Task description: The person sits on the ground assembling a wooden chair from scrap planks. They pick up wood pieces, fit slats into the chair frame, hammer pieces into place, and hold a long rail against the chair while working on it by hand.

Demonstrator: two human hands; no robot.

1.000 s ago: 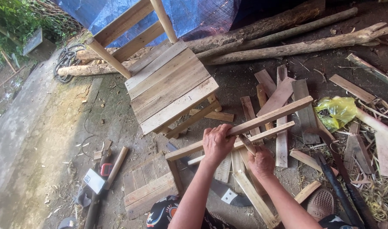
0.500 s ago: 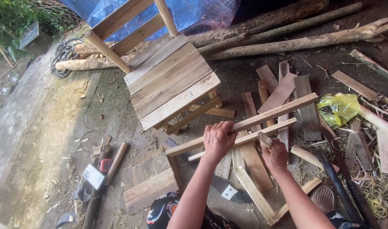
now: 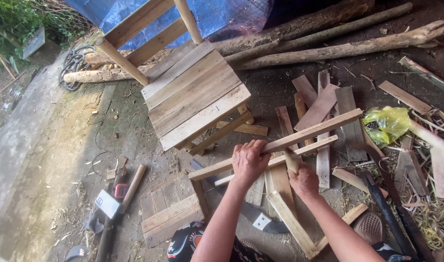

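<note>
Roughly diagonal, long wooden slat (image 3: 299, 137), far end perhaps upper right, under left hand (image 3: 249, 161)

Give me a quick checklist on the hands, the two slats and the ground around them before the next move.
1. Left hand gripping the upper slat: ok.
2. Right hand closed on a short wooden piece beneath the thin lower slat: ok.
3. Whether the two slats are fastened together: cannot tell.
4. Blade lying on the ground below the forearms: not ok, close to the work.
5. Hammer at the left, out of either hand: ok.
6. Footing on the right: not ok, loose boards scattered there.
</note>
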